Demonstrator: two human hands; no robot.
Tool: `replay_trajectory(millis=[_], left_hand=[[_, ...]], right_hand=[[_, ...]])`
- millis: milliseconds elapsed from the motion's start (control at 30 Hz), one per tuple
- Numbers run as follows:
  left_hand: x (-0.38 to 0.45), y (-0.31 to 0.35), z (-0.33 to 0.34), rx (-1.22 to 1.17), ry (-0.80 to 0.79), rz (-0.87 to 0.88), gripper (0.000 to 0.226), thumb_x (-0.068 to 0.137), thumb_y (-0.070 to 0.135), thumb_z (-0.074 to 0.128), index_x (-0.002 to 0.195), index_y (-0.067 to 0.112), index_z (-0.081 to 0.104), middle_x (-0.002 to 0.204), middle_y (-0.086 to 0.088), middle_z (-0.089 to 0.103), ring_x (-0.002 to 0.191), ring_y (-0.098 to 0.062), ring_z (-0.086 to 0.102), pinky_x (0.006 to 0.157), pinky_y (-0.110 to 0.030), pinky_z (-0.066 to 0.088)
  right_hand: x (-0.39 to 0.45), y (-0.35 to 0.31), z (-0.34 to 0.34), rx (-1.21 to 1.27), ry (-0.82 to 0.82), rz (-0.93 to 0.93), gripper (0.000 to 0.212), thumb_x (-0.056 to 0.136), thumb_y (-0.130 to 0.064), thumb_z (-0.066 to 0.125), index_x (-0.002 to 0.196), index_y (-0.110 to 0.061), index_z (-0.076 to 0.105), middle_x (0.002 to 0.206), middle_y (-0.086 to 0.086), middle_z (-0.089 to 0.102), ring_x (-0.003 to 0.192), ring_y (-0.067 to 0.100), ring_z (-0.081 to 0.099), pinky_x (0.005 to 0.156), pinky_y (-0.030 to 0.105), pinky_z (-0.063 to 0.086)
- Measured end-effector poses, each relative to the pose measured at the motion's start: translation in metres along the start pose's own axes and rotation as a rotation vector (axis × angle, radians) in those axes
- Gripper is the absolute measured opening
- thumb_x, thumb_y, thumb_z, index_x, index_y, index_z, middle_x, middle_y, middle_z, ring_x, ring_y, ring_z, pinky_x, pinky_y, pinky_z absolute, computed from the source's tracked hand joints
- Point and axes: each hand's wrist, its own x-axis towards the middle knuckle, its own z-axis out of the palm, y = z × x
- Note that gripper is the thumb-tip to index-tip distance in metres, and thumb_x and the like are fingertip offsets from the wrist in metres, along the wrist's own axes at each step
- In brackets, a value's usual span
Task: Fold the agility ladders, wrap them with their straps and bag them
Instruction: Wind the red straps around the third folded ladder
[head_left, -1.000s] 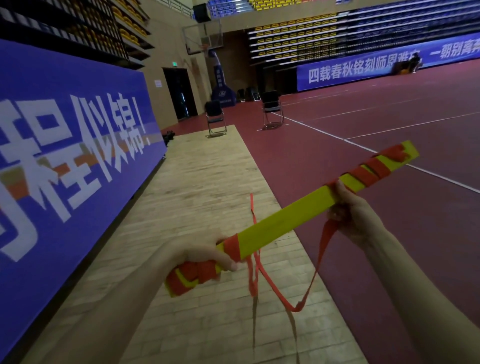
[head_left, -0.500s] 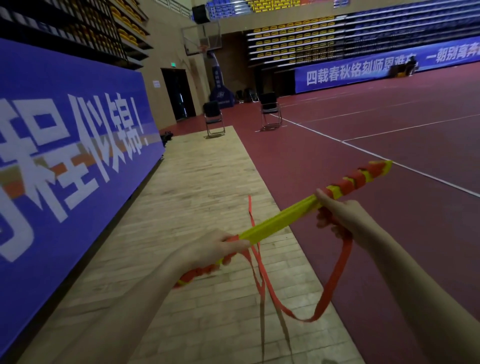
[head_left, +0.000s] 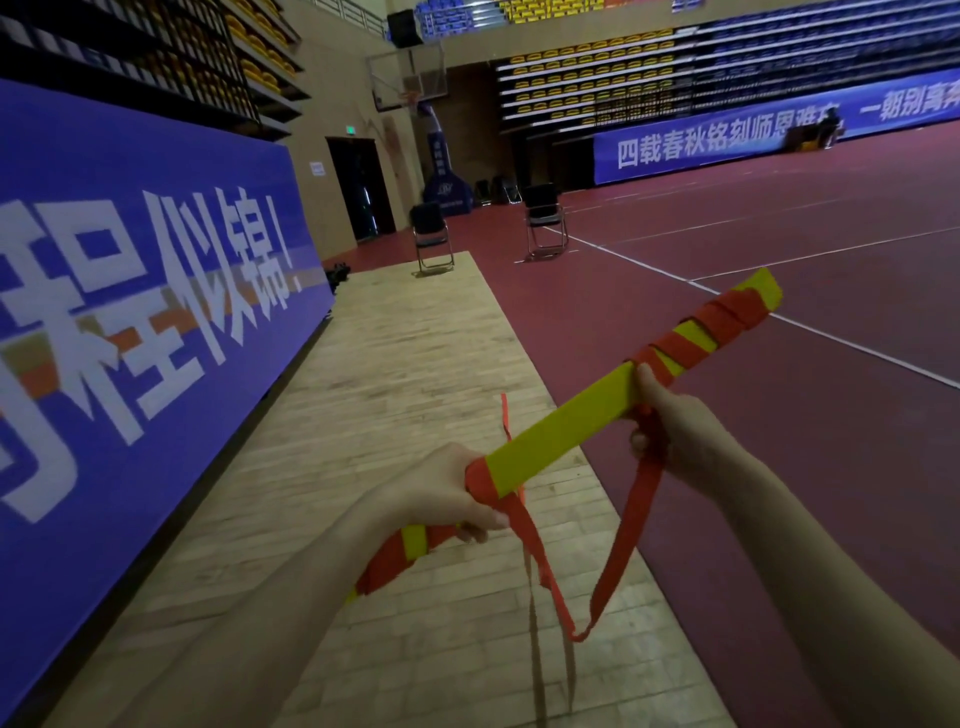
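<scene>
A folded agility ladder (head_left: 561, 426), a stack of yellow flat rungs, slants from lower left to upper right in front of me. Orange strap is wound around both of its ends. My left hand (head_left: 447, 493) grips the lower left end, fingers curled round the wrapped part. My right hand (head_left: 675, 426) holds the bundle right of its middle and pinches the loose orange strap (head_left: 618, 551), which hangs down in a loop below the rungs. A second thin orange strap end sticks up behind the bundle. No bag is in view.
A blue banner wall (head_left: 130, 322) runs along my left. Wooden flooring (head_left: 389, 395) lies under me, red court floor (head_left: 779, 467) to the right. Two folding chairs (head_left: 434, 236) stand ahead, near a dark doorway.
The bundle has rolled from edge-on back to its flat yellow face and lifted slightly. My right hand has carried the strap under the rungs, and the hanging loop is shorter.
</scene>
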Motion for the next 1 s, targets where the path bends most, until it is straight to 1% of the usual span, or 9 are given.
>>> replay_trajectory(millis=[133,233,333,567,633,700,800,933,1000], left_hand=[[0.0,0.003,0.015,0.788,0.505,0.076,0.01,0.083,0.028,0.064,0.091,0.027,0.058,0.09,0.004,0.065,0.089,-0.022,0.063,0.066,-0.03,0.041],[0.001,0.004,0.021,0.905,0.569,0.085,0.023,0.087,0.031,0.057,0.11,0.031,0.055,0.103,0.001,0.06,0.097,-0.025,0.06,0.072,-0.032,0.042],[0.006,0.008,0.014,0.643,0.261,-0.022,0.03,0.077,0.041,0.07,0.098,0.027,0.052,0.098,0.001,0.061,0.094,-0.023,0.06,0.076,-0.031,0.045],[0.005,0.005,0.014,-0.185,-0.277,-0.153,0.026,0.072,0.013,0.075,0.094,0.008,0.062,0.089,-0.01,0.069,0.091,-0.032,0.067,0.09,-0.046,0.053],[0.004,-0.001,0.025,-0.485,-0.334,-0.155,0.036,0.066,0.009,0.068,0.098,0.0,0.055,0.077,-0.012,0.065,0.084,-0.034,0.065,0.083,-0.049,0.055],[0.002,0.001,0.027,-0.647,-0.338,-0.138,0.034,0.066,0.007,0.062,0.098,0.001,0.052,0.065,-0.01,0.06,0.062,-0.023,0.062,0.059,-0.032,0.054],[0.005,0.011,0.024,-0.409,-0.127,-0.109,0.011,0.076,0.004,0.061,0.082,0.005,0.052,0.06,-0.008,0.052,0.047,-0.014,0.048,0.046,-0.023,0.04],[0.01,0.018,0.033,0.537,0.343,-0.003,0.009,0.085,0.015,0.055,0.092,0.014,0.05,0.092,-0.013,0.061,0.08,-0.027,0.058,0.062,-0.03,0.035],[0.012,0.019,0.035,0.683,0.434,0.009,0.025,0.083,0.027,0.058,0.102,0.016,0.046,0.096,-0.009,0.062,0.088,-0.03,0.059,0.064,-0.031,0.037]], right_hand=[[-0.005,0.002,0.012,-0.218,0.093,0.017,0.05,0.089,-0.054,0.06,0.086,-0.004,0.065,0.081,0.016,0.072,0.032,0.009,0.042,0.038,0.018,0.037],[-0.004,0.01,0.017,-0.116,0.165,0.002,0.031,0.09,-0.034,0.066,0.075,-0.009,0.058,0.067,0.015,0.065,0.029,0.009,0.036,0.038,0.018,0.033],[-0.004,0.014,0.018,0.145,0.116,0.024,0.019,0.09,-0.015,0.061,0.075,-0.011,0.052,0.054,0.002,0.04,0.031,0.006,0.033,0.034,0.019,0.029],[-0.019,0.005,0.026,0.191,-0.212,-0.058,0.019,0.096,-0.015,0.051,0.077,-0.011,0.054,0.046,-0.006,0.036,0.039,0.005,0.033,0.043,0.017,0.031],[-0.019,0.003,0.026,0.228,-0.268,-0.093,0.014,0.089,-0.019,0.053,0.081,-0.008,0.056,0.047,-0.005,0.039,0.042,0.006,0.034,0.047,0.019,0.031],[-0.019,0.003,0.027,0.25,-0.297,-0.114,0.019,0.083,-0.023,0.054,0.085,-0.004,0.057,0.05,-0.003,0.043,0.043,0.007,0.036,0.046,0.019,0.034],[-0.019,0.0,0.022,0.078,-0.24,-0.092,0.027,0.081,-0.034,0.063,0.084,-0.007,0.059,0.061,0.0,0.044,0.046,0.009,0.041,0.046,0.023,0.04],[-0.017,0.001,0.028,-0.134,-0.032,-0.019,0.035,0.086,-0.04,0.068,0.077,-0.007,0.061,0.053,0.001,0.059,0.041,0.011,0.044,0.045,0.023,0.041],[-0.012,0.007,0.028,-0.006,0.07,0.01,0.025,0.088,-0.027,0.07,0.077,-0.008,0.057,0.049,0.001,0.051,0.037,0.01,0.042,0.039,0.021,0.038]])
